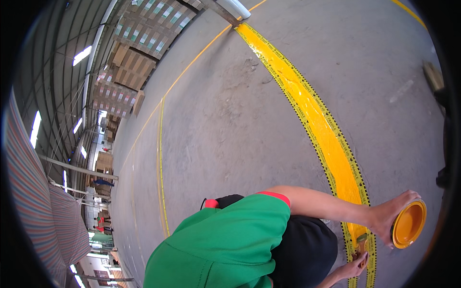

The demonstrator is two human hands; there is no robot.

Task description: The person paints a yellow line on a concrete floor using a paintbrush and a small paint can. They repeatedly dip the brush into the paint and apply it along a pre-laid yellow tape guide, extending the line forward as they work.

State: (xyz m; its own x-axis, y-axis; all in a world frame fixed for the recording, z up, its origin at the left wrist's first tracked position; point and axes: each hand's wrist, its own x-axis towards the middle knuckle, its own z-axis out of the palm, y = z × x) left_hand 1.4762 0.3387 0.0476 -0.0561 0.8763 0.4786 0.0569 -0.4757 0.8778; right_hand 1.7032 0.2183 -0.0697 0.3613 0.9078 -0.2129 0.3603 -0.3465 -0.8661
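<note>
My left hand [391,220] grips a paint can [411,223] from its side. The can's round mouth shows orange-yellow paint inside. Below it in the view, my right hand [356,266] is closed around a paintbrush [362,244], whose head is against the near end of a yellow painted stripe [317,126]. Black-and-yellow printed tape [289,98] runs along both edges of this long stripe. The paint looks wet and glossy. My bare left forearm crosses over the stripe. My green sleeve and black-clad knee fill the lower middle.
Grey concrete floor [216,125] surrounds the stripe, with thinner yellow lines [162,158] farther left. A post [223,10] stands at the stripe's far end. Stacked cartons [137,62] and a striped sheet [53,206] lie left. Several people [102,222] are small in the distance.
</note>
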